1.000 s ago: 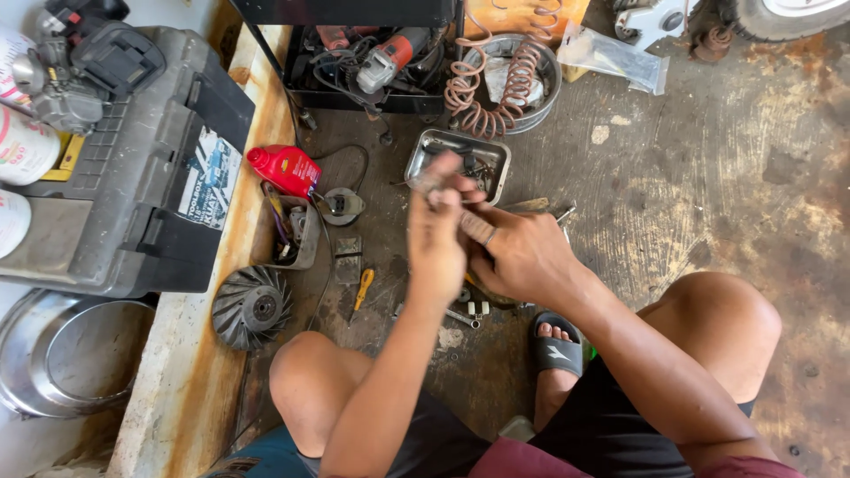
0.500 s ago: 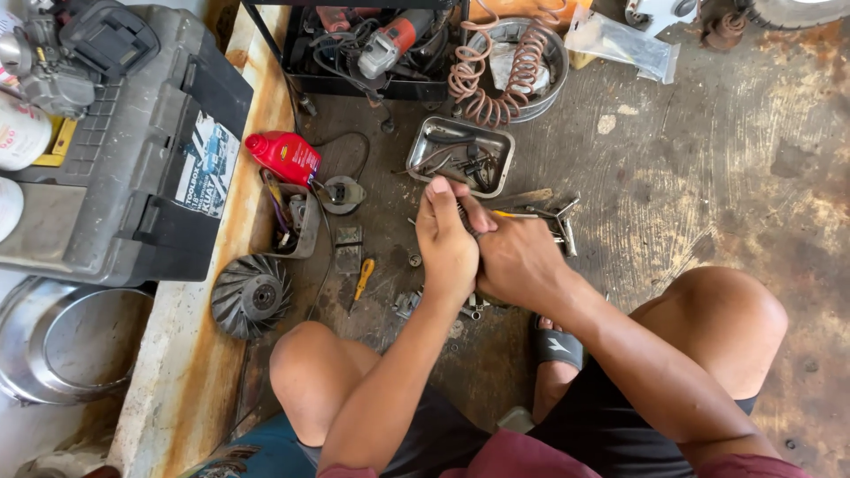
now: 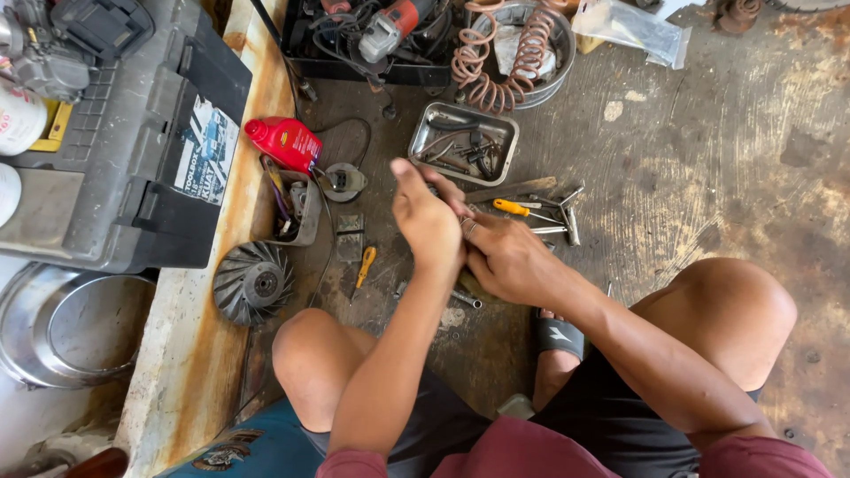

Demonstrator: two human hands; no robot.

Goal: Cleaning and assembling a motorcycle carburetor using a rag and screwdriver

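Observation:
My left hand (image 3: 427,221) and my right hand (image 3: 509,258) are pressed together above the stained concrete floor, between my knees. The left hand stands edge-on with its thumb up. The right hand's fingers, one with a ring, reach in behind the left palm. Whatever lies between them is hidden. Just beyond the hands lie an orange-handled screwdriver (image 3: 512,208) and several loose metal tools. Behind those, a rectangular metal tray (image 3: 418,152) holds small parts.
A red bottle (image 3: 285,142), a finned round metal part (image 3: 254,283) and a small yellow tool (image 3: 364,265) lie to the left. A grey toolbox (image 3: 133,159) sits on a raised ledge. A coiled hose (image 3: 496,53) and power tool (image 3: 390,31) are at the back.
My hands have stayed together and drifted slightly lower in view. The metal piece seen at the left fingertips a second ago no longer shows.

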